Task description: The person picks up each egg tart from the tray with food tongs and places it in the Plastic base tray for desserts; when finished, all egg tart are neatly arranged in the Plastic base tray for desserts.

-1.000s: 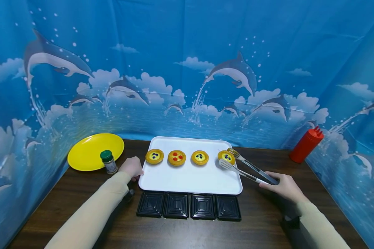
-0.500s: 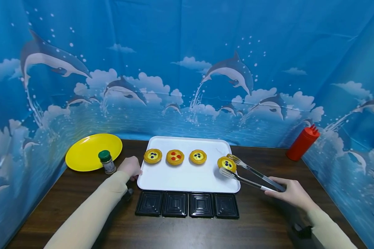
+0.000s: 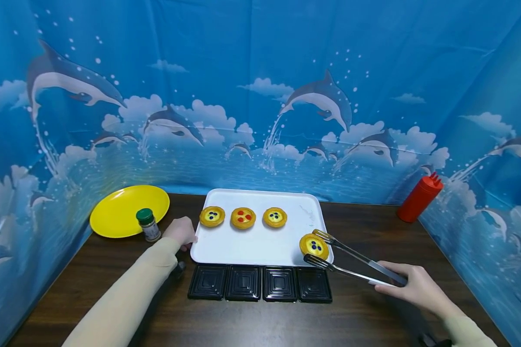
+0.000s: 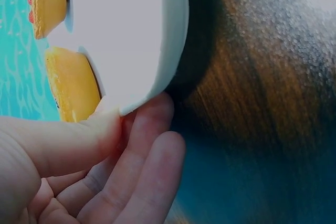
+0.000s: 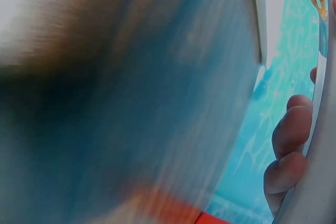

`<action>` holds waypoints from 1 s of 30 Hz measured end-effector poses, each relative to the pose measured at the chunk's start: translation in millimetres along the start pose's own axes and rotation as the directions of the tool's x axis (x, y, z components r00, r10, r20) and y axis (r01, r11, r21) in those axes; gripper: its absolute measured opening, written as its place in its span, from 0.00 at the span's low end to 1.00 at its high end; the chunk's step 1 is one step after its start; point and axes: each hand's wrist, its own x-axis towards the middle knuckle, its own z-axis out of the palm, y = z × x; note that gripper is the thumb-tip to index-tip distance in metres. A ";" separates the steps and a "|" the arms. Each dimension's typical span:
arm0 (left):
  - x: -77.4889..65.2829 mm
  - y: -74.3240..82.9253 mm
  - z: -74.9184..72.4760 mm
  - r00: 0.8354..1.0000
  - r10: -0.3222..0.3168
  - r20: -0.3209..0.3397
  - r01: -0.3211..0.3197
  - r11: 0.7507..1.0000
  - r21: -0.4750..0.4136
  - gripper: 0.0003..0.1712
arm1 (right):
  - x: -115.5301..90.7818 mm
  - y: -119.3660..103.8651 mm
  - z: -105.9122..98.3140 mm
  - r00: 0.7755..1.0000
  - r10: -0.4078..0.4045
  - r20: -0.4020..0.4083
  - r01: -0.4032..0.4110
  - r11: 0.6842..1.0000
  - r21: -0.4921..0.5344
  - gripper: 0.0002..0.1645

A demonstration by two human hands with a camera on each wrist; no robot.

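Three tarts were lined up across the white tray (image 3: 260, 248): a left tart (image 3: 212, 216) with dark berries, a middle tart (image 3: 243, 218) with red pieces, and a third tart (image 3: 275, 217) with dark berries. The fourth tart (image 3: 314, 246), also dark-berried, was held between the ends of the metal tongs (image 3: 368, 261) over the near right corner of the tray; whether the tray was touched by it could not be told. The tongs were gripped near their closed end by the right hand (image 3: 411, 285), thumb on one arm and fingers on the other. The left edge of the tray was pinched by the left hand (image 3: 182, 233), with the thumb above the rim and the fingers beneath.

Directly before the near edge of the tray, four black dishes (image 3: 280, 284) were set side by side on the dark bench (image 3: 260, 325), the rightmost lying just below the held tart and one tong end. On the left, the gap between the left hand and the yellow plate (image 3: 121, 212) was taken up by a green-capped jar (image 3: 149, 225), by which part of the plate was hidden. A red bottle (image 3: 419, 198) was placed at the far right, well apart from the tongs. The bench was backed by a blue curtain (image 3: 243, 72) printed with dolphins.
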 end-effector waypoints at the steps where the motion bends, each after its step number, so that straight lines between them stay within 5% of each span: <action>1: 0.1 0.0 -0.1 1.000 -0.003 -0.001 0.003 1.000 -0.002 0.08 | -3.3 0.4 0.5 1.000 -0.006 0.007 0.006 1.000 -0.002 0.38; 14: 0.5 -0.9 1.2 1.000 0.006 -0.004 -0.006 1.000 -0.013 0.09 | -41.5 9.6 15.8 0.996 -0.065 0.066 0.064 0.998 0.023 0.35; 30: 2.8 -0.2 2.7 1.000 -0.009 -0.008 0.009 1.000 -0.009 0.09 | -45.1 9.6 20.6 0.994 -0.060 0.094 0.060 0.998 0.001 0.35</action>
